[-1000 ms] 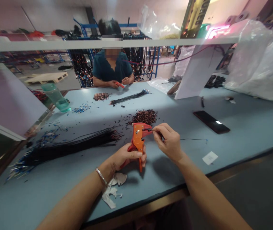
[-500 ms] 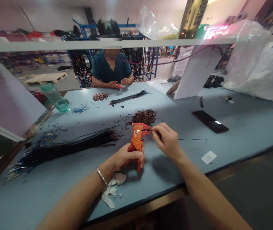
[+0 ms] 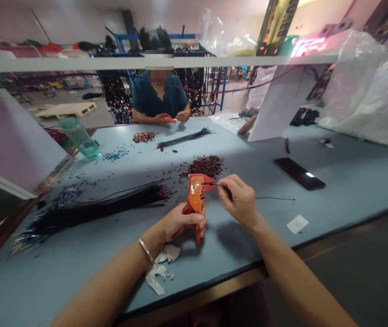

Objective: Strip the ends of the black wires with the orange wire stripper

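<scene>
My left hand (image 3: pixel 187 220) is wrapped round the handles of an orange and red wire stripper (image 3: pixel 196 188), held upright over the table. My right hand (image 3: pixel 236 200) pinches a thin black wire (image 3: pixel 272 198) near one end, which sits in the tool's jaws. The wire's other part runs out to the right and ends in a blue tip. Behind the tool lies a pile of short dark and copper-coloured scraps (image 3: pixel 207 166). To the left is a thick bundle of black wires (image 3: pixel 91 209) with blue ends.
Across the table (image 3: pixel 241 272) a person (image 3: pixel 159 97) holds a red tool near a smaller wire bundle (image 3: pixel 183 138). A green bottle (image 3: pixel 83 141) stands at the left, a phone (image 3: pixel 299 173) at the right. Torn white paper (image 3: pixel 156 277) lies by my left wrist.
The view has shifted very slightly. My hands, the stripper and the wire keep nearly the same positions, and the person opposite has moved their hands a little.
</scene>
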{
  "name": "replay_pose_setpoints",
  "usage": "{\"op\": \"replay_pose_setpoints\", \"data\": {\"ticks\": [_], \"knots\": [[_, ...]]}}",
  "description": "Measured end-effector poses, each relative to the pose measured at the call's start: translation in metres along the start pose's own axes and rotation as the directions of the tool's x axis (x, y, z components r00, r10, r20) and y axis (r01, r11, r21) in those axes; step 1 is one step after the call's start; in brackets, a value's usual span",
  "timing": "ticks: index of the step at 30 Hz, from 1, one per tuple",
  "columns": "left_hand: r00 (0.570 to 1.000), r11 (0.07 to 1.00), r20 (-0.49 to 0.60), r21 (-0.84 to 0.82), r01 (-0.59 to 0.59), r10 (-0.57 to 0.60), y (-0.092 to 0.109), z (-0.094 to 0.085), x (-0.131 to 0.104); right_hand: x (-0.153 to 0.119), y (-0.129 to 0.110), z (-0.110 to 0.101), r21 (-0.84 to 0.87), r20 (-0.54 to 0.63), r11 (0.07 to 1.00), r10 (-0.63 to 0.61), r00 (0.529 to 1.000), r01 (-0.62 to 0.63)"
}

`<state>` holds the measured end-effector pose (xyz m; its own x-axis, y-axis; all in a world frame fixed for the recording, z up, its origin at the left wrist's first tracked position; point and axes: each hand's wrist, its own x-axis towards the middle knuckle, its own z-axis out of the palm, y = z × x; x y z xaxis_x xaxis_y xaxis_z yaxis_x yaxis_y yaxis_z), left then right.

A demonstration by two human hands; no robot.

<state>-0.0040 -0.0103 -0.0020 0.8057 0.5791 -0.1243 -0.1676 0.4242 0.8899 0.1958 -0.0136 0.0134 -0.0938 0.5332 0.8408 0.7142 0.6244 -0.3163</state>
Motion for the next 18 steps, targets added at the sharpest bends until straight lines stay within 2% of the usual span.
{"op": "replay_pose_setpoints", "data": {"ticks": [18], "knots": [[1.000,1.000,0.002,-0.002,0.012,-0.012,0.0004,0.0007,-0.0001,-0.0009,0.0002,-0.0010,-0.136,-0.001,0.989,-0.059,0.998,0.058]]}}
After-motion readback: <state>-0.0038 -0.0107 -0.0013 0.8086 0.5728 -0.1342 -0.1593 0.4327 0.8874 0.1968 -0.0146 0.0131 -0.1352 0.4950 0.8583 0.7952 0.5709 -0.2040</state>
